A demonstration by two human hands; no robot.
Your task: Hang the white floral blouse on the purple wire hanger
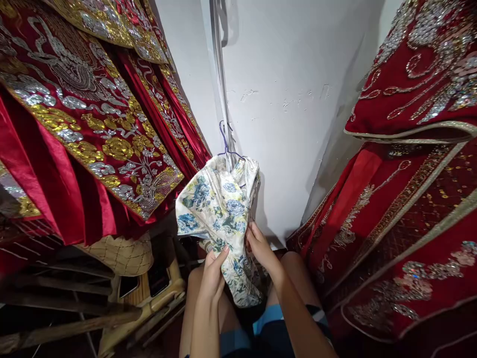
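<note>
A white garment with blue and yellow-green flowers [234, 206] hangs on a thin dark purple hanger [225, 144], in front of a narrow metal pole [219, 69]. My left hand [214, 271] pinches the garment's left edge at its middle, thumb on top of the cloth. On the other side, my right hand [261, 248] grips the right edge a little higher, its fingers partly hidden behind the fabric. The lower part of the garment hangs between my forearms, above my knees.
Red garments with gold and silver sequins [119, 149] hang at the left, and beaded red ones [417, 199] at the right. A pale wall [283, 124] stands behind. At the lower left is a wooden chair [149, 308] with a phone [128, 287] on it.
</note>
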